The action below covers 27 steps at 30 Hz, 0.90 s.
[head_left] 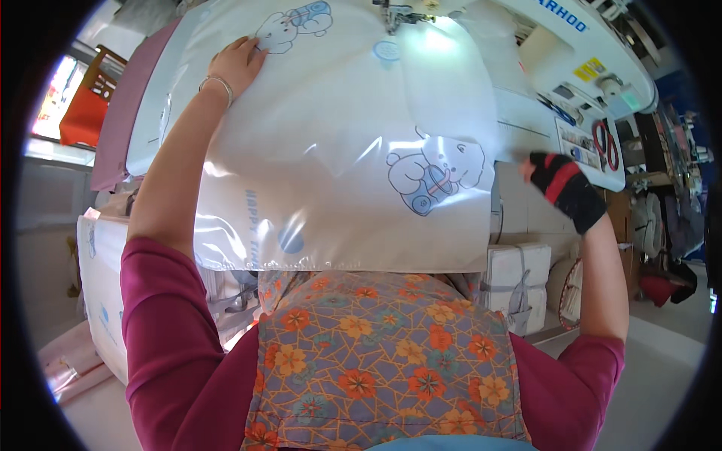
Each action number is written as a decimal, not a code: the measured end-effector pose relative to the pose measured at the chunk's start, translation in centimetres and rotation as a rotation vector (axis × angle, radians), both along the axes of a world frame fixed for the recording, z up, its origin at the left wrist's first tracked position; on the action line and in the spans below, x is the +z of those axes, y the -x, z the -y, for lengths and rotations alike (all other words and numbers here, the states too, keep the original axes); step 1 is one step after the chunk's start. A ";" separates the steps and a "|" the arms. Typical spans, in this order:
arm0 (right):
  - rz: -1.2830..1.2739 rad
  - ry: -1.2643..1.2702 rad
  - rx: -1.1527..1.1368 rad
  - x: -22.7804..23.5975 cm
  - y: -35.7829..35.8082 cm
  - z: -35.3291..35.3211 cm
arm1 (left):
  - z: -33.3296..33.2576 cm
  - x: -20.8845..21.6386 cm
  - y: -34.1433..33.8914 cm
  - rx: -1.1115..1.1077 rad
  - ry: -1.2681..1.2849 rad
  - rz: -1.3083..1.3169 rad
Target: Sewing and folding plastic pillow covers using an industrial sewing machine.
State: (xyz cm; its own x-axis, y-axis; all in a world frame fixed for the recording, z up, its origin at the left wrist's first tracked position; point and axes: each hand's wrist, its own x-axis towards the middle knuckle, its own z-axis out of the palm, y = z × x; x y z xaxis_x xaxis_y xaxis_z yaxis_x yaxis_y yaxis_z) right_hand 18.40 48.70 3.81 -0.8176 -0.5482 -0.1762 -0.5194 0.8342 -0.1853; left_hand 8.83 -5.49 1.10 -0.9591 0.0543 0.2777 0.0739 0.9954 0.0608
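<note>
A glossy, whitish sheet of plastic-like material, printed with cartoon animals and blue spots, covers the sewing table and hangs over its front edge. Flat on its far left part lies my left hand, fingers stretched out beside a printed animal; a bracelet circles the wrist. My right hand, in a black fingerless glove with red bands, is off the sheet's right edge, apart from it. Its fingertips are blurred and partly hidden, so their grip cannot be made out. The sewing machine's needle and presser foot area is lit at the sheet's far edge.
The white sewing machine head stands at far right. Red-handled scissors, dark snips and a small parts tray lie below it. Tied white bundles sit under the table's right side. An orange-draped chair stands far left.
</note>
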 end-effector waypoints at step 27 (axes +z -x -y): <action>-0.415 0.427 0.394 -2.8 5.5 16.1 | -14.5 -0.9 -4.6 -0.173 0.070 0.108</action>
